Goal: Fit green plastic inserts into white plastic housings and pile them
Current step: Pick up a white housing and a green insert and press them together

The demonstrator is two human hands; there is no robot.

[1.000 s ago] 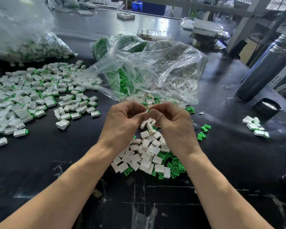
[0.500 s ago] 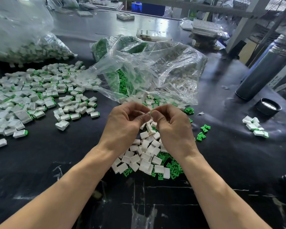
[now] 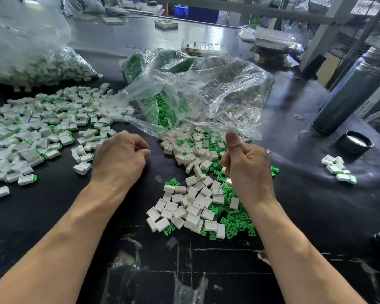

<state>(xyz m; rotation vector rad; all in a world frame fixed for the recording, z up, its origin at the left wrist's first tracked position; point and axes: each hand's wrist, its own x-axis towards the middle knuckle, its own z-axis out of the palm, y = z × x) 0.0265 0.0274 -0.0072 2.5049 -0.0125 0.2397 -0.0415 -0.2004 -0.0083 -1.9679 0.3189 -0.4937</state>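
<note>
Your left hand [image 3: 119, 156] sits at the near edge of the finished pile [image 3: 37, 128], knuckles up and fingers curled under. Whether they hold a finished piece there cannot be told, since the palm hides the fingertips. Your right hand [image 3: 246, 170] stands over the loose stock with the thumb straight up and the other fingers curled in. Something pale shows at the fingertips, likely a housing, but the view is too poor to be sure.

The parts you need lie between and below your hands: white plastic housings [image 3: 184, 207] heaped in a loose mound, with green plastic inserts [image 3: 235, 222] mixed in beside and under them. More of both spill from the mouth of the clear plastic bag [image 3: 198, 95] behind. A few assembled pieces [image 3: 338, 170] lie well apart to your right, near a black lid [image 3: 355, 142] and a dark metal flask [image 3: 347, 97].

Judging by their look, these parts are light, hard and smooth, so they will skate on the black table [image 3: 305, 216] if you push rather than pinch. Take a housing by its two flat sides, open end facing the other hand. Take an insert by its broad head, leaving the prongs free to enter. The prongs look thin, so line them up squarely before you press.
</note>
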